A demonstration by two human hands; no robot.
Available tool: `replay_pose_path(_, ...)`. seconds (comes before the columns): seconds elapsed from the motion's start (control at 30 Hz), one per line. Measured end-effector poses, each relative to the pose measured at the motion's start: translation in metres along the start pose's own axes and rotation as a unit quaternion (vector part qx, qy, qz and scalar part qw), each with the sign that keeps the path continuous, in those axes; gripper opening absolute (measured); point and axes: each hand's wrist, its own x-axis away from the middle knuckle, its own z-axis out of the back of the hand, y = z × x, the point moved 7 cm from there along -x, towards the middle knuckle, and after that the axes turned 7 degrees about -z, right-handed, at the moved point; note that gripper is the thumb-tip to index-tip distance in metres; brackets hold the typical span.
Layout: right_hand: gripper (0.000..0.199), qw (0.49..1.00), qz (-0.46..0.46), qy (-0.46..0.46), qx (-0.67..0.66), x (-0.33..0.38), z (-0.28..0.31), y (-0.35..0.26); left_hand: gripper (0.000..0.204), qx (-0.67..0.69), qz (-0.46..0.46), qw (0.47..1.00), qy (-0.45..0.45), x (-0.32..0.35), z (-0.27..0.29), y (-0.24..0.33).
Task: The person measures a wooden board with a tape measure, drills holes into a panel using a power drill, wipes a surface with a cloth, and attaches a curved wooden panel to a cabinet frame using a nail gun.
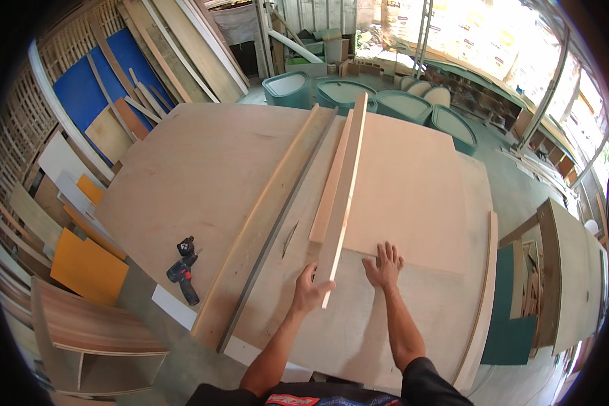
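Note:
My left hand grips the near end of a long, pale wooden board, its fingers wrapped round the side. The board stands on its narrow edge and points away from me. Its far end reaches past the far edge of a thin plywood panel. My right hand lies with fingers spread at the near edge of that panel, holding nothing. Just left of the upright board, another wooden strip shows partly. The panel rests on a large wooden worktable.
A long wooden rail with a dark edge crosses the table left of my hands. A cordless drill lies near the left edge. A narrow strip runs along the right edge. Several green rounded bins stand beyond; sheets lean left.

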Motion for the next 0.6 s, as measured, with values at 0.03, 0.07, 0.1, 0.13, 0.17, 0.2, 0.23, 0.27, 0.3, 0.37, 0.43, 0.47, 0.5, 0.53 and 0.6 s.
replay_pose_path(0.03,0.065,0.999,-0.006,-0.029,0.018,-0.01,0.004,0.012,0.058,-0.085,-0.053,0.995,0.003,0.023,-0.007,0.01)
replay_pose_path(0.07,0.067,0.981,-0.053,-0.096,-0.163,-0.003,0.005,0.015,0.062,-0.173,-0.098,0.98,0.014,0.048,-0.009,0.018)
replay_pose_path(0.1,0.068,0.924,-0.1,-0.16,-0.333,0.01,0.005,0.012,0.066,-0.199,-0.081,0.977,0.005,0.072,-0.014,0.016)
replay_pose_path(0.13,0.07,0.831,-0.148,-0.22,-0.488,0.034,0.004,0.005,0.07,-0.225,-0.059,0.972,-0.002,0.099,-0.02,0.016)
replay_pose_path(0.17,0.066,0.702,-0.204,-0.269,-0.627,0.07,-0.004,-0.016,0.074,-0.265,-0.031,0.964,0.001,0.129,-0.018,0.017)
replay_pose_path(0.2,0.062,0.657,-0.226,-0.302,-0.653,0.106,-0.011,-0.023,0.076,-0.281,-0.011,0.959,-0.032,0.157,-0.025,0.014)
replay_pose_path(0.23,0.058,0.617,-0.243,-0.337,-0.669,0.144,-0.015,-0.029,0.078,-0.287,0.009,0.956,-0.054,0.182,-0.031,0.009)
replay_pose_path(0.27,0.055,0.577,-0.26,-0.374,-0.678,0.176,-0.017,-0.031,0.08,-0.29,0.03,0.954,-0.07,0.204,-0.042,0.004)
replay_pose_path(0.3,0.046,0.644,-0.278,-0.277,-0.656,0.192,-0.009,-0.018,0.08,-0.316,0.042,0.943,-0.094,0.225,-0.056,0.001)
replay_pose_path(0.37,0.045,0.572,-0.276,-0.328,-0.699,0.21,-0.019,0.027,0.078,-0.278,0.014,0.95,-0.14,0.248,-0.079,0.0)
replay_pose_path(0.43,0.053,0.519,-0.314,-0.348,-0.715,0.228,0.0,0.04,0.071,-0.245,-0.014,0.962,-0.123,0.269,-0.073,-0.001)
replay_pose_path(0.47,0.056,0.542,-0.298,-0.356,-0.7,0.228,0.002,0.053,0.068,-0.229,0.0,0.967,-0.115,0.277,-0.063,0.0)
replay_pose_path(0.5,0.058,0.56,-0.261,-0.385,-0.685,0.231,0.001,0.068,0.065,-0.211,0.015,0.971,-0.109,0.289,-0.052,0.001)
replay_pose_path(0.53,0.058,0.646,-0.286,-0.326,-0.628,0.234,-0.001,0.086,0.053,-0.175,0.005,0.984,-0.042,0.302,-0.026,-0.001)
replay_pose_path(0.6,0.057,0.796,-0.304,-0.171,-0.494,0.227,0.011,0.117,0.029,-0.198,0.02,0.976,0.092,0.322,0.042,0.011)
